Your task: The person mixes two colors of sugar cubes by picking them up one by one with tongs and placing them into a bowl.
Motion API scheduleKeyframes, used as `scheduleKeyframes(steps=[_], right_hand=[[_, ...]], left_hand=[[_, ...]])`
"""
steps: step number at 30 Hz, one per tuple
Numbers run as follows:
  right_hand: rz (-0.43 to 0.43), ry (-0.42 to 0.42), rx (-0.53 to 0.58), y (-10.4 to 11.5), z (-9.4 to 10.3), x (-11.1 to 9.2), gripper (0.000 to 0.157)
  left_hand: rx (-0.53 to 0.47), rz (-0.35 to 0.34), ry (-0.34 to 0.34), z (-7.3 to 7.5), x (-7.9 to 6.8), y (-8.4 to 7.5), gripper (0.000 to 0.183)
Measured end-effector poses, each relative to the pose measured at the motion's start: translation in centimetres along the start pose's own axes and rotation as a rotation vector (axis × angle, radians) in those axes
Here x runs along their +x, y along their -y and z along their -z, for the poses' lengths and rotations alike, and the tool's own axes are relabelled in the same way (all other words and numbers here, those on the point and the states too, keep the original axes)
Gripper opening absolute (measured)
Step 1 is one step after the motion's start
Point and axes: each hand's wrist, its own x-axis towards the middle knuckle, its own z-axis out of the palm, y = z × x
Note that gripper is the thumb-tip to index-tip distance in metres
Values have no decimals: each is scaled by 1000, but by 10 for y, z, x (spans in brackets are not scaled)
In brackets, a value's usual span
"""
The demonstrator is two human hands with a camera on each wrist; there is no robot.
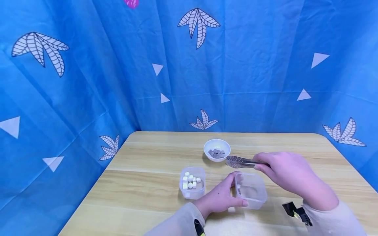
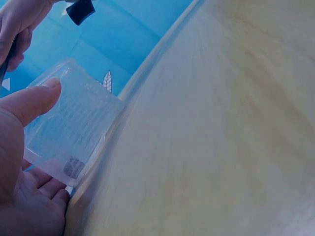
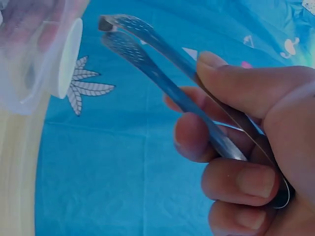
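Note:
My right hand (image 1: 284,170) grips metal tongs (image 1: 245,161), their perforated tips just right of the white bowl (image 1: 217,141). In the right wrist view a small brown cube (image 3: 106,23) is pinched between the tong tips (image 3: 123,42). Several grey-brown cubes (image 1: 217,154) lie in the bowl. My left hand (image 1: 220,198) holds a clear plastic container (image 1: 257,196) by its side, thumb at the near edge and fingers at the far one. A few dark cubes (image 2: 74,167) show through its wall in the left wrist view.
Left of my left hand stands another clear container (image 1: 193,195) with several white cubes (image 1: 190,180) in it. All sit on a wooden table (image 1: 141,183). A blue printed curtain (image 1: 251,72) hangs behind and along the sides.

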Motion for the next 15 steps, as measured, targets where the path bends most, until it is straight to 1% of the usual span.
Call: scheduleKeyframes(steps=[5,9,15], right_hand=[[-10,-42,-7,0,-7,4,11],[-18,-68,-3,-1,-14,6,10],[-68,-101,8,-3,-27,9,13]], left_hand=[[10,-2,-7,-1,1,0,91],[2,-3,-8,-2,1,1,88],[-1,-6,-3,-2,1,1,87]])
